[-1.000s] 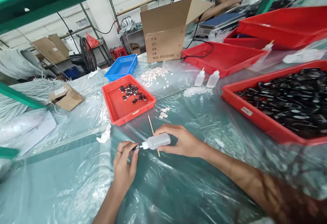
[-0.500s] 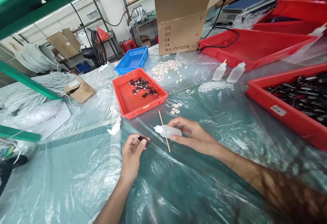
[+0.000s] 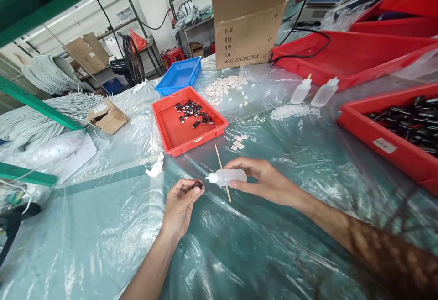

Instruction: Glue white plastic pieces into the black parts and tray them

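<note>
Between the thumb and fingers of my left hand is a small dark plastic piece, partly hidden by the fingers. My right hand grips a translucent squeeze bottle lying nearly level, its white nozzle pointing left, close to the dark piece. Whether the tip touches it I cannot tell. Under the bottle a thin wooden stick rests on the plastic-covered table. Beyond my hands, a red tray holds several similar dark pieces. Small pale pieces lie just right of that tray.
A blue tray, a heap of pale pieces and a cardboard box stand farther back. Two more squeeze bottles stand at right by white granules. A red bin of black parts is far right. Crumpled tissue lies left.
My left hand has turned the dark piece and brought it slightly right. The bottle in my right hand has levelled out, its nozzle now nearer the piece. The view has shifted slightly.
</note>
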A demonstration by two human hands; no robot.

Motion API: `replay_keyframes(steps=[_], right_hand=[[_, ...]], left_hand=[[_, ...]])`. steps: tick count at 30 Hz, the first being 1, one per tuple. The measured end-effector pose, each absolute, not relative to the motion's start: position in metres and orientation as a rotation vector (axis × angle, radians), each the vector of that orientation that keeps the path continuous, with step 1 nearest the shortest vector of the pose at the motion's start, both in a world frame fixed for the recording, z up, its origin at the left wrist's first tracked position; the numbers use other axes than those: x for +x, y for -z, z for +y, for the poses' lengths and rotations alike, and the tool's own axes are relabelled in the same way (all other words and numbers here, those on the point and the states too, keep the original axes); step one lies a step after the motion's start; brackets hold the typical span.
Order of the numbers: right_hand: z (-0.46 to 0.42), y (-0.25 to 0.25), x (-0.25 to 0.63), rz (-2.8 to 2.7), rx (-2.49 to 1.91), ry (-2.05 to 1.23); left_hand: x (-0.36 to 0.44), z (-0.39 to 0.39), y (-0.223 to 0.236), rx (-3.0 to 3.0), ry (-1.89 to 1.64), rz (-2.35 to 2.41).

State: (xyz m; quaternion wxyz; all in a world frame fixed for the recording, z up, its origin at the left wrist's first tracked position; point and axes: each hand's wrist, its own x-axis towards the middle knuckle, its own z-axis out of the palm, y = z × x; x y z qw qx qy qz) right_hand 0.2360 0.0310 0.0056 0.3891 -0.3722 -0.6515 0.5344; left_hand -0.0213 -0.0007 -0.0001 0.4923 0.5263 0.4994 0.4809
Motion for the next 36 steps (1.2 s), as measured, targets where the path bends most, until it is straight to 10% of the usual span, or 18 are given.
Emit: replay_keyframes(steps=[36], right_hand=[[-0.003,-0.013,0.221,-1.923,-0.612,-0.279]], left_hand=[[-0.010,-0.013,-0.016,1.475,-1.353,1.276]])
